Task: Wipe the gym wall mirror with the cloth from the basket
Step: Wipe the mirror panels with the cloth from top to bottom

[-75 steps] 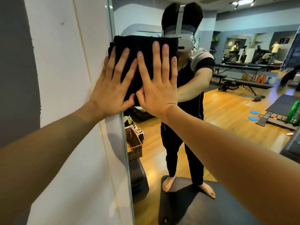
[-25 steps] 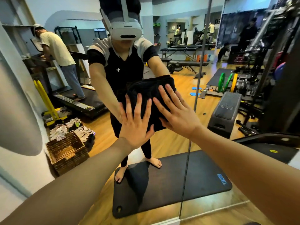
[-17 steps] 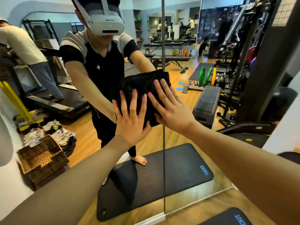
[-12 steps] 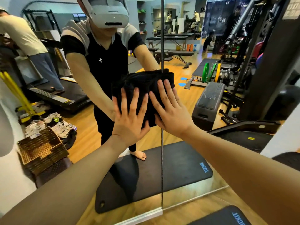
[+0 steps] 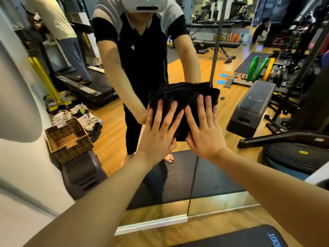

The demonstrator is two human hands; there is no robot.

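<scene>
A bunched black cloth [image 5: 185, 94] lies flat against the wall mirror [image 5: 231, 107], low on the glass. My left hand [image 5: 160, 132] presses its lower left part with straight, spread fingers. My right hand [image 5: 203, 129] presses its lower right part the same way, thumb under the cloth's bottom edge. The two hands sit side by side, nearly touching. A vertical seam [image 5: 216, 41] between mirror panels runs just behind the cloth's right side. A woven basket [image 5: 67, 139] shows in the reflection at lower left.
The mirror's bottom edge meets a white baseboard [image 5: 151, 224] above the wooden floor. A black mat [image 5: 240, 237] lies at my feet. A white wall [image 5: 19, 157] borders the mirror on the left. Reflected are a person on a treadmill, shoes, a step platform and weight plates.
Both hands have slid the cloth down the mirror and slightly right from chest height to hip height. Three seconds ago the cloth was high at the mirror's left edge.
</scene>
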